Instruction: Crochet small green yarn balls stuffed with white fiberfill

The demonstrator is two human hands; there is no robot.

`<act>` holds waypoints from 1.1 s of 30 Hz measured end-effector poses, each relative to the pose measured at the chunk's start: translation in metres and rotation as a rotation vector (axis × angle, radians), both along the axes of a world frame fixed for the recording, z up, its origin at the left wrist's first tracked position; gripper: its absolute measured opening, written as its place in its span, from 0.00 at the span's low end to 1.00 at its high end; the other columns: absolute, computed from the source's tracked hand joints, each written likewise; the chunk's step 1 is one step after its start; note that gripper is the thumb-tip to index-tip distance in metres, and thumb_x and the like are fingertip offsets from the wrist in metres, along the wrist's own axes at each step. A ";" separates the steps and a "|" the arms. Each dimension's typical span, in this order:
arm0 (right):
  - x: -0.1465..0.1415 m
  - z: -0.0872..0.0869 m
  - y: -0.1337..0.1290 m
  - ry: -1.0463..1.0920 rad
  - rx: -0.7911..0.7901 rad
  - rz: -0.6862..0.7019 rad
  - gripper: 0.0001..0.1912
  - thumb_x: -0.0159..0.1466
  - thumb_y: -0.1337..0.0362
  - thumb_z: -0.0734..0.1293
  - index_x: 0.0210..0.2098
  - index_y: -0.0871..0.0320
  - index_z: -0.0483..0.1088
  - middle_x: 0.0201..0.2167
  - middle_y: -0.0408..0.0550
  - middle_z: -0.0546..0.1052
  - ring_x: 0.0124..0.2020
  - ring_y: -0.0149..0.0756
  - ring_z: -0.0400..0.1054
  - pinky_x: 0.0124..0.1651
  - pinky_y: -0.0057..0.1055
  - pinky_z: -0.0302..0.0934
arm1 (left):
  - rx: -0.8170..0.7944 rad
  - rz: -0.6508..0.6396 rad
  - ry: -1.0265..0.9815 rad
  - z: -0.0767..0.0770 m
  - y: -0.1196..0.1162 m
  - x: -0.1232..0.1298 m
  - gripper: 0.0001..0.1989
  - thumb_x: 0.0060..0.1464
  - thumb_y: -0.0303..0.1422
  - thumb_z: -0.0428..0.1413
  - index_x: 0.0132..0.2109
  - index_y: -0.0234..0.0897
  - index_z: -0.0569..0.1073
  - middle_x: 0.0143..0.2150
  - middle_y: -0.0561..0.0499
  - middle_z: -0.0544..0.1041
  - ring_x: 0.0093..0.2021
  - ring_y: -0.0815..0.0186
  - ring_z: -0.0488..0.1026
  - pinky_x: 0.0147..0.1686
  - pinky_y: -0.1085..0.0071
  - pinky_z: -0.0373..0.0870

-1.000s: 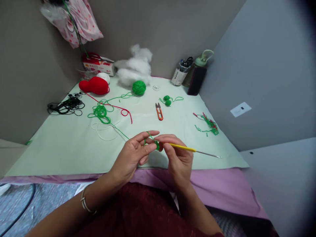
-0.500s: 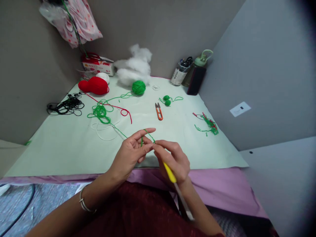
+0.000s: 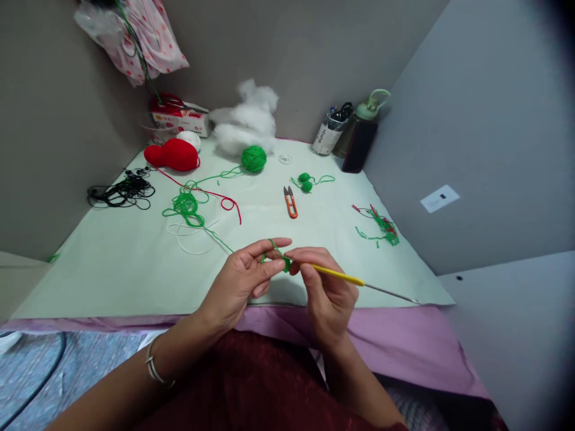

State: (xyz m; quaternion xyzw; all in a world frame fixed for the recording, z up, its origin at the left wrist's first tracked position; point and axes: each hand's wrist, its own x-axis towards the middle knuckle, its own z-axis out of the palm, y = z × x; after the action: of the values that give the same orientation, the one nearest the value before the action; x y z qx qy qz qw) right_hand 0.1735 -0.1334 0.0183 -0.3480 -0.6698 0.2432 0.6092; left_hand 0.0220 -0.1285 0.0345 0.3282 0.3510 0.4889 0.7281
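Two green pieces [image 3: 306, 186] look done beyond the snips [image 3: 293, 209]; nearer, left fingers [image 3: 272, 269] pinch seemingly unfinished green work [image 3: 287, 264], right fingers [image 3: 314, 255] grip a hook [image 3: 339, 275]

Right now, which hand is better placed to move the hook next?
Probably your right hand: it grips the yellow-handled hook, one end at the green piece. Your left hand pinches that piece and carries green yarn.
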 end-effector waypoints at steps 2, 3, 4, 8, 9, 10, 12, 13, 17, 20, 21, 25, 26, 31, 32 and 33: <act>0.000 -0.005 -0.003 -0.171 0.108 -0.079 0.19 0.69 0.76 0.66 0.53 0.49 0.77 0.43 0.48 0.81 0.44 0.36 0.76 0.45 0.36 0.73 | -0.019 0.029 -0.003 -0.002 0.000 0.002 0.18 0.53 0.33 0.69 0.51 0.39 0.82 0.34 0.55 0.72 0.18 0.85 0.53 0.18 0.81 0.46; 0.000 -0.007 -0.004 -0.250 0.164 -0.120 0.21 0.68 0.76 0.67 0.54 0.49 0.76 0.45 0.49 0.80 0.45 0.37 0.76 0.45 0.36 0.73 | -0.038 0.024 -0.030 -0.002 0.000 0.002 0.17 0.53 0.33 0.69 0.51 0.39 0.82 0.32 0.56 0.71 0.18 0.85 0.52 0.18 0.81 0.46; 0.000 -0.008 -0.005 -0.308 0.203 -0.150 0.22 0.67 0.76 0.68 0.55 0.48 0.76 0.47 0.50 0.80 0.46 0.38 0.76 0.45 0.37 0.74 | -0.063 0.005 -0.069 -0.003 0.000 0.002 0.17 0.54 0.33 0.69 0.51 0.38 0.83 0.30 0.57 0.69 0.18 0.85 0.50 0.18 0.82 0.46; 0.003 -0.005 -0.004 -0.167 0.092 -0.142 0.17 0.69 0.72 0.67 0.51 0.47 0.78 0.42 0.48 0.80 0.43 0.39 0.76 0.43 0.39 0.73 | -0.163 -0.091 -0.230 -0.002 0.003 -0.001 0.15 0.55 0.29 0.68 0.50 0.35 0.83 0.25 0.60 0.61 0.18 0.84 0.45 0.17 0.84 0.46; 0.004 -0.003 -0.002 -0.054 0.011 -0.122 0.14 0.70 0.71 0.66 0.48 0.49 0.79 0.39 0.47 0.80 0.39 0.37 0.75 0.40 0.38 0.72 | -0.170 -0.091 -0.246 -0.001 0.004 -0.002 0.14 0.55 0.28 0.67 0.49 0.34 0.84 0.25 0.61 0.59 0.18 0.84 0.44 0.16 0.84 0.46; 0.005 -0.001 -0.001 0.069 -0.074 -0.101 0.11 0.71 0.69 0.65 0.45 0.51 0.80 0.36 0.47 0.79 0.35 0.36 0.74 0.38 0.37 0.71 | -0.167 -0.085 -0.252 -0.001 0.005 -0.004 0.13 0.54 0.28 0.67 0.48 0.33 0.84 0.24 0.61 0.59 0.18 0.84 0.43 0.16 0.84 0.46; 0.007 0.003 0.003 0.294 -0.222 -0.047 0.09 0.71 0.65 0.66 0.39 0.54 0.79 0.33 0.46 0.78 0.29 0.32 0.71 0.33 0.34 0.68 | -0.144 -0.065 -0.242 0.000 0.006 -0.005 0.10 0.55 0.27 0.67 0.45 0.33 0.84 0.24 0.61 0.60 0.17 0.84 0.44 0.16 0.84 0.45; 0.007 0.003 0.005 0.373 -0.279 -0.008 0.08 0.70 0.63 0.66 0.38 0.54 0.79 0.33 0.46 0.78 0.27 0.31 0.71 0.31 0.33 0.68 | -0.128 -0.058 -0.226 0.000 0.005 -0.006 0.09 0.55 0.28 0.67 0.44 0.33 0.85 0.24 0.60 0.61 0.17 0.84 0.45 0.16 0.84 0.46; 0.002 -0.001 0.006 0.414 -0.347 0.127 0.07 0.70 0.62 0.68 0.40 0.51 0.80 0.33 0.44 0.79 0.29 0.30 0.71 0.32 0.30 0.68 | -0.038 -0.020 -0.095 -0.001 0.002 0.000 0.12 0.55 0.29 0.68 0.47 0.39 0.84 0.31 0.56 0.71 0.18 0.85 0.52 0.18 0.83 0.49; -0.003 -0.004 0.003 0.266 -0.268 0.099 0.09 0.70 0.67 0.68 0.43 0.49 0.81 0.38 0.44 0.80 0.38 0.32 0.73 0.41 0.32 0.69 | 0.042 0.020 -0.021 -0.001 -0.001 0.004 0.15 0.53 0.30 0.69 0.49 0.41 0.83 0.32 0.56 0.70 0.21 0.81 0.55 0.19 0.82 0.52; -0.004 -0.004 0.002 0.233 -0.245 0.088 0.10 0.69 0.67 0.69 0.43 0.48 0.81 0.38 0.44 0.80 0.41 0.33 0.73 0.43 0.32 0.69 | 0.062 0.031 -0.004 -0.001 -0.001 0.004 0.15 0.52 0.30 0.69 0.49 0.41 0.83 0.31 0.57 0.69 0.22 0.80 0.56 0.19 0.82 0.53; -0.001 -0.001 0.003 0.203 -0.287 0.113 0.06 0.65 0.68 0.73 0.39 0.51 0.81 0.37 0.45 0.79 0.41 0.34 0.74 0.42 0.33 0.70 | 0.093 0.022 0.081 -0.002 0.000 0.000 0.16 0.54 0.32 0.68 0.50 0.41 0.82 0.31 0.56 0.70 0.23 0.77 0.59 0.21 0.80 0.56; 0.001 -0.001 0.003 0.216 -0.324 0.127 0.05 0.64 0.68 0.74 0.38 0.52 0.80 0.36 0.45 0.79 0.39 0.34 0.74 0.40 0.32 0.70 | 0.102 0.009 0.102 -0.003 0.001 -0.002 0.16 0.54 0.33 0.67 0.50 0.41 0.82 0.32 0.56 0.71 0.23 0.77 0.60 0.22 0.79 0.58; 0.003 -0.003 0.009 0.413 -0.488 0.204 0.04 0.61 0.68 0.75 0.35 0.53 0.78 0.32 0.41 0.77 0.29 0.29 0.70 0.34 0.28 0.67 | 0.149 -0.015 0.147 -0.006 0.005 -0.007 0.10 0.58 0.33 0.65 0.47 0.41 0.84 0.32 0.55 0.75 0.26 0.75 0.68 0.32 0.75 0.67; 0.002 -0.003 0.010 0.448 -0.508 0.216 0.05 0.60 0.67 0.75 0.34 0.53 0.77 0.30 0.40 0.77 0.29 0.28 0.70 0.34 0.28 0.67 | 0.144 -0.004 0.137 -0.006 0.005 -0.007 0.11 0.58 0.33 0.66 0.48 0.40 0.84 0.31 0.55 0.75 0.27 0.73 0.70 0.34 0.74 0.68; 0.001 -0.003 0.011 0.481 -0.530 0.230 0.05 0.59 0.67 0.76 0.33 0.54 0.76 0.30 0.39 0.76 0.29 0.28 0.69 0.33 0.27 0.66 | 0.135 0.006 0.121 -0.006 0.005 -0.007 0.12 0.57 0.33 0.66 0.48 0.40 0.84 0.31 0.54 0.76 0.29 0.72 0.71 0.36 0.74 0.69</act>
State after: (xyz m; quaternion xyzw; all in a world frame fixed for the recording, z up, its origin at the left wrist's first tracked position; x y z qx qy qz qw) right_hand 0.1748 -0.1228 0.0154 -0.3490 -0.4561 0.5497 0.6066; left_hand 0.0153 -0.1235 0.0289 0.4045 0.3612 0.4929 0.6804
